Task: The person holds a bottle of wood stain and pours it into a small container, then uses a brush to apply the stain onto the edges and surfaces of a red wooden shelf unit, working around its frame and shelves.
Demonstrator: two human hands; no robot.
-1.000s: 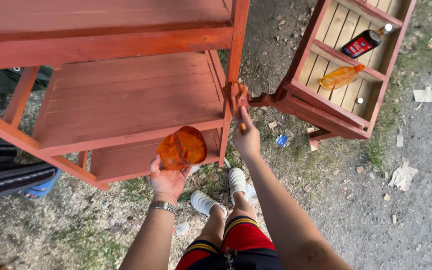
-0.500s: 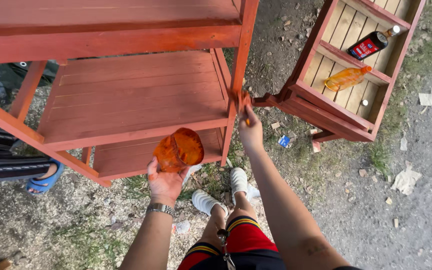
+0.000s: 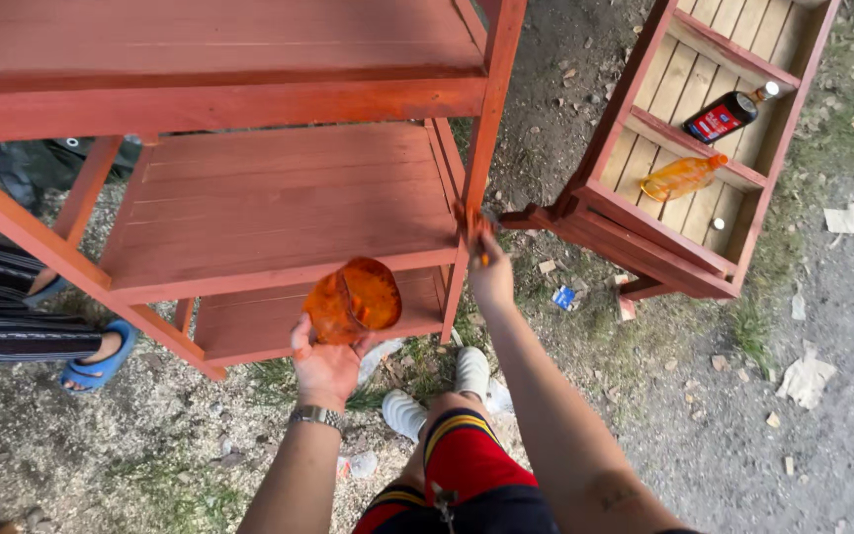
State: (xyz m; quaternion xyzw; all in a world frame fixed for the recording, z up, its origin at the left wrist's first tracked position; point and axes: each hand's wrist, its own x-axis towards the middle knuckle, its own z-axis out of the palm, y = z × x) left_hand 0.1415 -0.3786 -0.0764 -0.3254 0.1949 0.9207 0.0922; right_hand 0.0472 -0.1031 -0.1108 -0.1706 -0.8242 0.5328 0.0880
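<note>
1. Left hand gripping orange container from below, fingers clamped round its base; container sitting tilted just in front of rack's middle shelf.
2. Right hand closed on a small brush, pressing it against rack's front post.
3. Second rack lying on ground, well apart to the right, holding two bottles.
4. Another person's blue sandal showing at left edge.
</note>
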